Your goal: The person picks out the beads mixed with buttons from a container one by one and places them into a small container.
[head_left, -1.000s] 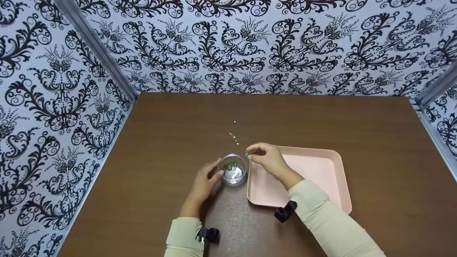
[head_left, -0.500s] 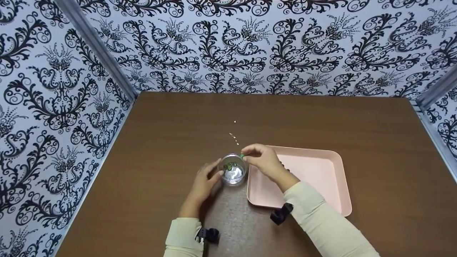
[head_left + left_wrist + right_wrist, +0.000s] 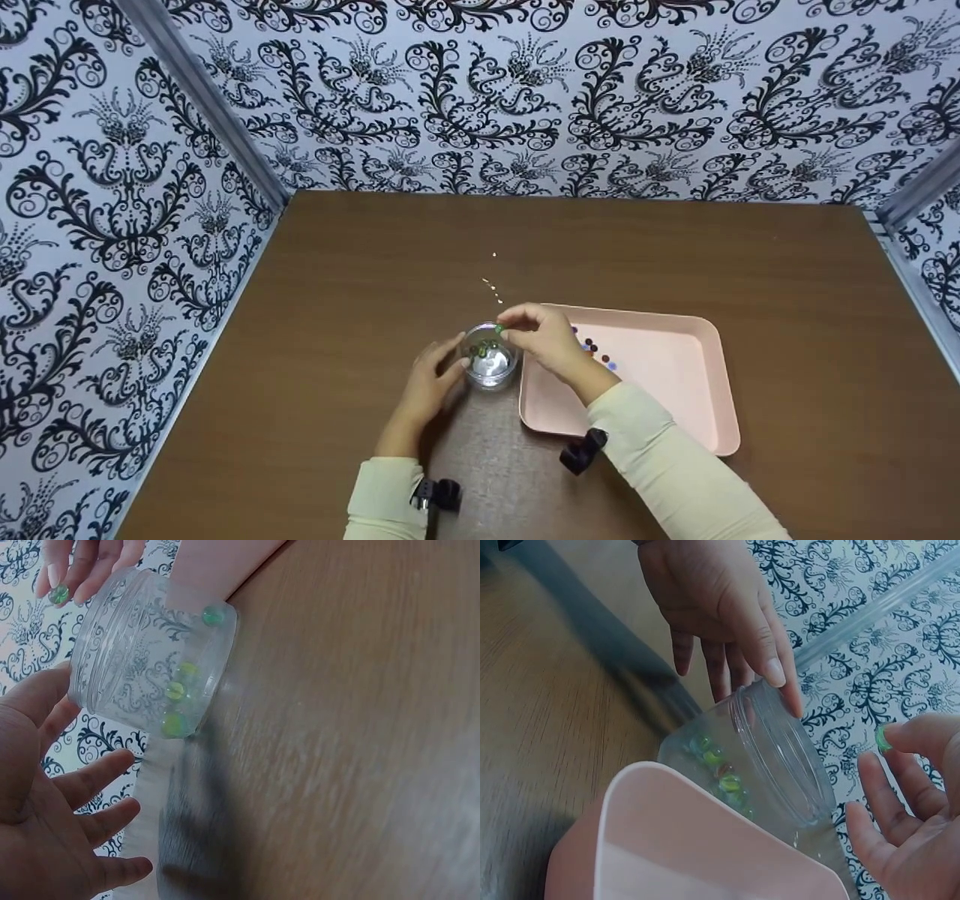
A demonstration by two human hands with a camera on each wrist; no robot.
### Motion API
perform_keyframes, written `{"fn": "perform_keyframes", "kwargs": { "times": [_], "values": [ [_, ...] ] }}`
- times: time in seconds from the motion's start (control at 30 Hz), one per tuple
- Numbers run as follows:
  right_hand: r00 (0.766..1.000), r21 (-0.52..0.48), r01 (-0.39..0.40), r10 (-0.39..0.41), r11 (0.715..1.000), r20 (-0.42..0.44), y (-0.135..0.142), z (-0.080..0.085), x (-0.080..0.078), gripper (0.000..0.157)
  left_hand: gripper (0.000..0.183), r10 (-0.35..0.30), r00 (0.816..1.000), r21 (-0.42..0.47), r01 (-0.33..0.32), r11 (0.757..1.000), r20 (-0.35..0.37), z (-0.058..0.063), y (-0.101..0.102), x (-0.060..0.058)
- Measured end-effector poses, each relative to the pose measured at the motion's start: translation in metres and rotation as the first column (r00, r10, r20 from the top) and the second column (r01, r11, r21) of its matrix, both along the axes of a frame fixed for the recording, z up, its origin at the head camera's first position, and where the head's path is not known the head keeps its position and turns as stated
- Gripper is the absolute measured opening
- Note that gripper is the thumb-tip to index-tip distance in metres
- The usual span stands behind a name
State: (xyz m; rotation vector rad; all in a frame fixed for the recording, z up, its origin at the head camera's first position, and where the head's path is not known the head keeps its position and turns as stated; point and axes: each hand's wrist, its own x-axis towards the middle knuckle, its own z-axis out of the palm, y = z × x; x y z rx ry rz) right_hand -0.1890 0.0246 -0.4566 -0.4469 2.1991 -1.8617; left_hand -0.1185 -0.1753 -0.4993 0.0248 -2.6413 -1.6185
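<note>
A clear round plastic jar (image 3: 491, 367) stands on the brown table with its mouth upward. Several green and yellowish glass marbles (image 3: 730, 783) lie on its bottom. My left hand (image 3: 426, 386) holds the jar at its left side, thumb and index finger at the rim, the other fingers spread free in the left wrist view. Between thumb and fingertip, my right hand (image 3: 556, 343) pinches one green marble (image 3: 59, 594), which is at the right edge of the jar's mouth in the head view.
A pink rectangular tray (image 3: 675, 352) sits right beside the jar, under my right forearm. Several dark, blue and reddish marbles (image 3: 605, 358) lie in it, partly hidden by my hand. Small bright specks (image 3: 492, 288) show on the table behind the jar. Patterned walls (image 3: 517, 97) enclose the table.
My right hand has moved left with the green marble, from beside the jar to its mouth. Marbles in the tray have come into view behind it. The left hand and jar stay put.
</note>
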Motion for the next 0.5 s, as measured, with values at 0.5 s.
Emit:
{"fn": "perform_keyframes", "kwargs": {
  "times": [0.5],
  "values": [
    [0.996,0.082,-0.041,0.047,0.996,-0.07,-0.0084,0.0001,0.0026,0.02,0.041,-0.009,0.999,0.018,0.009,1.0,-0.038,-0.0003,0.0,-0.0001]
  ]
}}
